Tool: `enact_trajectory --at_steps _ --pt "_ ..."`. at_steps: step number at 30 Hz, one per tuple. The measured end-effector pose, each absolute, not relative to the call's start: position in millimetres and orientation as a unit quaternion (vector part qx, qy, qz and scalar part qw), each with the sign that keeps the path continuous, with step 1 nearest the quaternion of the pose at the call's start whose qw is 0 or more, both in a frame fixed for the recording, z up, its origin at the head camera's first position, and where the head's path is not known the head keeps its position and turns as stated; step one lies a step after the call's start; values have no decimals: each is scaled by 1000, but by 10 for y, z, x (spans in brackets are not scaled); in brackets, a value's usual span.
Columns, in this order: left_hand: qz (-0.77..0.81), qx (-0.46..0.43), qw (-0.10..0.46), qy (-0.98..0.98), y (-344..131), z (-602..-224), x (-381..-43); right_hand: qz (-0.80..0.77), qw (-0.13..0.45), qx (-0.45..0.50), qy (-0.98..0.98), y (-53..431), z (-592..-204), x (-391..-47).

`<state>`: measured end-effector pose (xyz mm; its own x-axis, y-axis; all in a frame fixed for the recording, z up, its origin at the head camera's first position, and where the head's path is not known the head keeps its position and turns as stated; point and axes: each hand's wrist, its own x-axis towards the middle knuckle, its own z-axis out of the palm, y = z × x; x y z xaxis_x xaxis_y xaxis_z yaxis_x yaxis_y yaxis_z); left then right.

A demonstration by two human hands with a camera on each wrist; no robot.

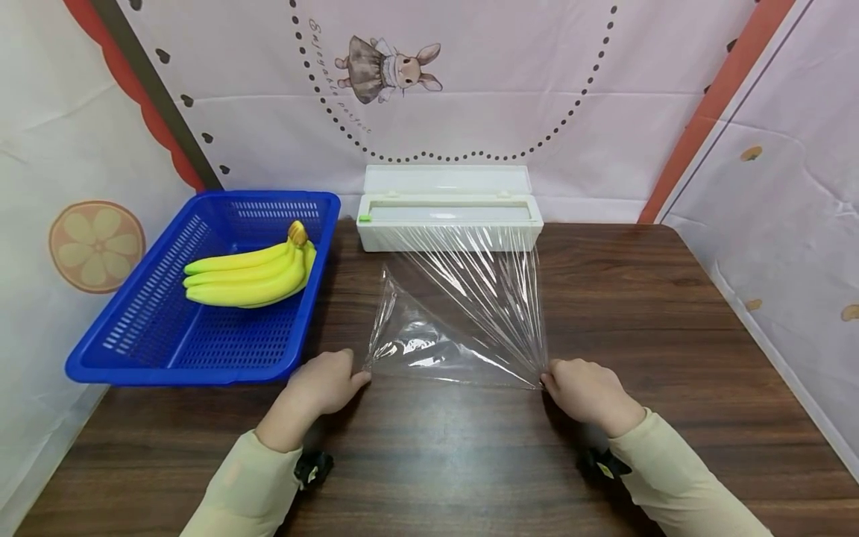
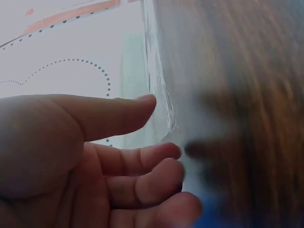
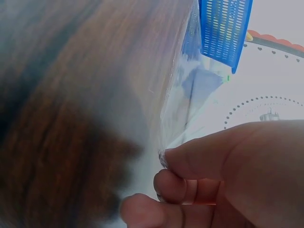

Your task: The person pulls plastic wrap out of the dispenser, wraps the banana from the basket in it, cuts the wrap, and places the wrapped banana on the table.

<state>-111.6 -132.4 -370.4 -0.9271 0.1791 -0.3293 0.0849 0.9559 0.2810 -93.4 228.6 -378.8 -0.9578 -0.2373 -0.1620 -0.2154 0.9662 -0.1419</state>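
Note:
A sheet of clear plastic wrap (image 1: 429,343) stretches over the table from a white wrap dispenser (image 1: 450,235), whose lid is raised. My right hand (image 1: 585,391) pinches the near right corner of the wrap between thumb and forefinger, and pulled creases run from there back to the dispenser. At the near left corner is my left hand (image 1: 327,384). In the left wrist view a gap separates its thumb (image 2: 137,111) from its loosely bent fingers (image 2: 161,154), with the edge of the wrap just beyond the fingertips.
To the left stands a blue plastic basket (image 1: 194,373) with a bunch of yellow bananas (image 1: 251,280) in it. A printed cloth (image 1: 577,127) hangs behind the dark wooden table (image 1: 644,298), and further cloth panels close off both sides.

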Motion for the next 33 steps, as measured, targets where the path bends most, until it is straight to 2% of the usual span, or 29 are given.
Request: enact_trajectory --at_steps 12,33 --pt "151 42 143 977 -1250 -3642 -1152 -63 88 -112 988 2272 -3794 -933" --pt "152 53 66 985 -1168 -3571 -1224 -66 105 -106 987 2271 -3807 -957"
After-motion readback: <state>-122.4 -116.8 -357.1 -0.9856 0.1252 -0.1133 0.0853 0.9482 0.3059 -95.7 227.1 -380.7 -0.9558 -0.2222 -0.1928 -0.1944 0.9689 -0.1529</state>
